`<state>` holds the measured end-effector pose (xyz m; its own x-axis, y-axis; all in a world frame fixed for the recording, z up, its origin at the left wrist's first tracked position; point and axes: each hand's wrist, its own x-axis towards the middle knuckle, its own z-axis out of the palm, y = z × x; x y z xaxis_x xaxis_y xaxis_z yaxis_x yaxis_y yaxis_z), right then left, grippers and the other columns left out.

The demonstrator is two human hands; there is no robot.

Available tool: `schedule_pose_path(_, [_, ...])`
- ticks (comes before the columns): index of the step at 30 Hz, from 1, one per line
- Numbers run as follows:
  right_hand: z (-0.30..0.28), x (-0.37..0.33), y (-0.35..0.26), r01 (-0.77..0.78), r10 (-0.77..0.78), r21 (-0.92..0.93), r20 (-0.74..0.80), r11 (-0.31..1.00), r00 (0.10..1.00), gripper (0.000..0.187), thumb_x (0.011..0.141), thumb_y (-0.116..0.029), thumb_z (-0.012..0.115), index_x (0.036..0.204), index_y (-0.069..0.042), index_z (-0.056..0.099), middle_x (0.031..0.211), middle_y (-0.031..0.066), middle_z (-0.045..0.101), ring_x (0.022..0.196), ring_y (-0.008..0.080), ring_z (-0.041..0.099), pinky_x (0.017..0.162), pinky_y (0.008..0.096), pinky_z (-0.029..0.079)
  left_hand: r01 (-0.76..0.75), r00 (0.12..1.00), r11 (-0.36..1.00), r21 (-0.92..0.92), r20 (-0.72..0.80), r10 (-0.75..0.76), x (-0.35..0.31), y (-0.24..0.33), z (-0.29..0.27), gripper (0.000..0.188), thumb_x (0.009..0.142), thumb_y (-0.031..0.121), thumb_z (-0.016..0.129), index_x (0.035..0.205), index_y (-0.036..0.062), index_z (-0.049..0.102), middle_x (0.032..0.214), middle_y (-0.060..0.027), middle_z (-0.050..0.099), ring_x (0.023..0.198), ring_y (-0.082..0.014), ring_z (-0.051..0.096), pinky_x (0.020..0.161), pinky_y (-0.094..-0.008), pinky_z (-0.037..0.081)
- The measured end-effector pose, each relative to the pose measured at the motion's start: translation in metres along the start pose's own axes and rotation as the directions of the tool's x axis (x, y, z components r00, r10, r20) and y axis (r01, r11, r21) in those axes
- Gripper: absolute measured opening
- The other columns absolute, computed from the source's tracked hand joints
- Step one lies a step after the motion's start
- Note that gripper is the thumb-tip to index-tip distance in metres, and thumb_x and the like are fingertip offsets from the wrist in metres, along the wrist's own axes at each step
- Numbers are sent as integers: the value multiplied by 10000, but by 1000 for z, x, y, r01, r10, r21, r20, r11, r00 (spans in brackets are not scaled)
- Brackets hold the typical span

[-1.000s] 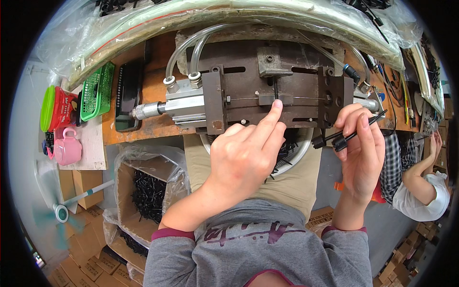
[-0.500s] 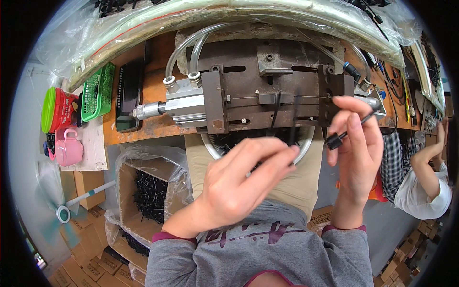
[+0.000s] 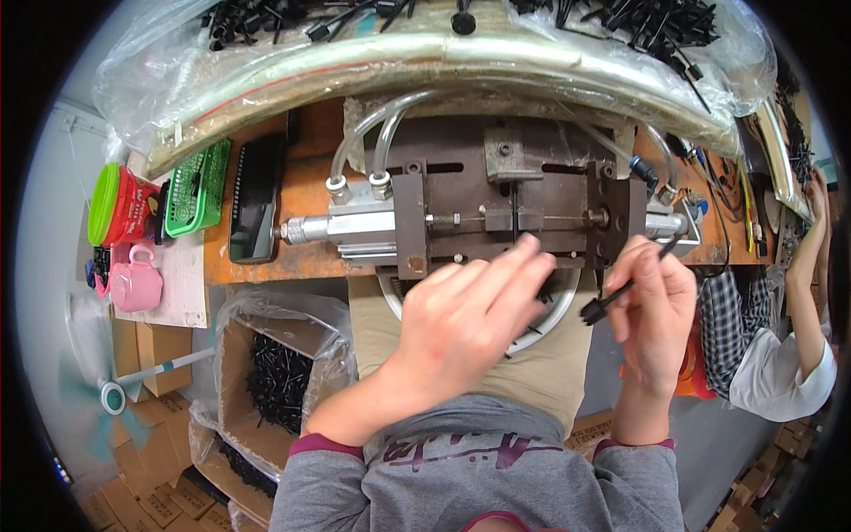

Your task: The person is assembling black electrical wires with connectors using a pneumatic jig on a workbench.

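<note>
In my right hand (image 3: 656, 310) is a thin black plastic tie (image 3: 598, 309) with a chunky head, pinched between thumb and fingers and tilted head down to the left. My left hand (image 3: 474, 319) reaches over the front of the brown metal fixture (image 3: 461, 186), its fingers stretched out flat and its thumb hidden. Just past those fingertips, another black strip (image 3: 516, 206) stands across the small block at the fixture's centre. Whether the fingertips touch it I cannot tell. Silver air cylinders (image 3: 362, 226) flank the fixture, with thin rods pointing at the block.
Clear hoses (image 3: 359, 133) arch from the cylinder behind the fixture. Black parts (image 3: 656, 31) lie on plastic along the back. A black tray (image 3: 257, 199), green basket (image 3: 197, 191) and pink cup (image 3: 137, 282) stand left. A lined carton (image 3: 235, 355) of black parts is below. Another person (image 3: 789, 363) sits right.
My left fingers have straightened and moved up to the block. The cylinder rods have pushed inward. My right hand has lowered slightly with its tie, and the view has tilted toward the back.
</note>
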<state>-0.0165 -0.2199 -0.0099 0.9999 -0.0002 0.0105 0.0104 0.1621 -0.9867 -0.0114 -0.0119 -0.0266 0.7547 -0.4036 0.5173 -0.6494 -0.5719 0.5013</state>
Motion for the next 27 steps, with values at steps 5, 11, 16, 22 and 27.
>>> schedule_pose_path(5, [29,25,-18,-215,188,97,235,972,954,162,998,-157,608,957,0,613,722,53,637,445,83,550,377,205,373,-145,983,961,-237,-147,112,8,12,-19,389,689,10,819,1068,0,732,1027,-135,727,853,-241,724,692,-308,597])
schedule_pose_path(11, [31,141,-60,591,-642,-715,262,372,721,164,956,-139,650,1077,-28,638,777,33,659,581,95,605,509,223,444,21,993,994,-103,-116,-33,-3,3,-26,337,679,-2,823,1004,19,737,1139,-156,677,859,-209,694,692,-300,594])
schedule_pose_path(16, [33,229,-86,613,-233,-564,812,-553,536,268,761,-56,626,1028,-55,622,1105,149,502,1086,289,543,769,349,547,-13,1000,990,142,-7,15,-11,-7,4,281,699,60,788,953,7,682,1288,-157,645,886,-236,697,742,-314,569])
schedule_pose_path(22, [25,248,-68,641,-170,-466,867,-610,468,341,747,6,725,1069,-56,632,1171,53,560,913,243,657,744,366,562,-12,1000,978,209,23,7,-5,-8,13,254,702,84,793,923,26,683,1273,-153,660,655,-197,670,626,-291,535])
schedule_pose_path(27, [13,225,-80,767,-343,-564,817,-305,464,269,771,31,708,1014,-47,623,1030,61,561,858,235,642,709,326,540,-6,1000,977,213,25,0,-8,-8,15,241,713,91,793,918,34,680,1284,-143,656,607,-191,648,592,-286,521])
